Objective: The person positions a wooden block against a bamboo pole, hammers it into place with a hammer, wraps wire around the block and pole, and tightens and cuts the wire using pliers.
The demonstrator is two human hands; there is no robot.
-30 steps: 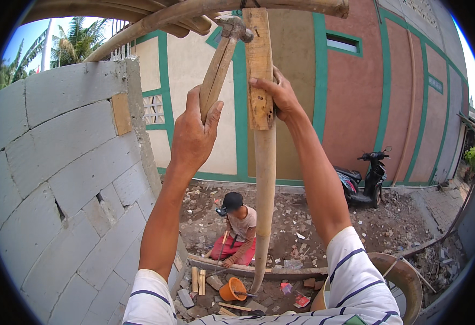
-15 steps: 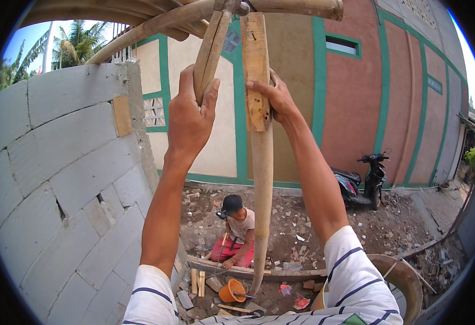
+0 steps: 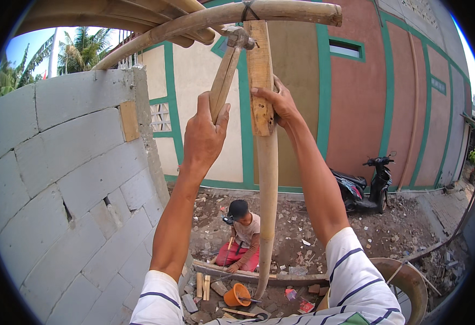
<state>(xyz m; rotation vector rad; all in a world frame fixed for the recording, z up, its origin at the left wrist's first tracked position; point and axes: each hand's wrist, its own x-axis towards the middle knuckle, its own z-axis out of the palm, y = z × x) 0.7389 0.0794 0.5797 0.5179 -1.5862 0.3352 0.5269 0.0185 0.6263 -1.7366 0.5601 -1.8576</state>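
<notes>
My left hand (image 3: 205,132) is closed around the wooden handle of a hammer (image 3: 225,81). The metal hammer head (image 3: 239,39) is up against or very near a nail (image 3: 257,45) in the upper part of a short wooden board (image 3: 260,70). That board stands upright along a vertical bamboo pole (image 3: 268,200). My right hand (image 3: 281,103) grips the board's lower half, thumb across its front and fingers round the right side, partly hidden. Just above the board's top, a dark tie wraps a crosswise bamboo pole (image 3: 297,12).
A grey block wall (image 3: 69,141) rises on the left. Below, a person (image 3: 243,235) in a cap sits on the rubble ground near an orange bucket (image 3: 236,295) and wood pieces (image 3: 203,287). A motor scooter (image 3: 370,184) stands by the painted building; a large round container (image 3: 405,271) is at lower right.
The hammer head has come down from the crosswise pole to the nail, my left hand lowering with it. My right hand keeps its hold on the board. The whole view has shifted slightly.
</notes>
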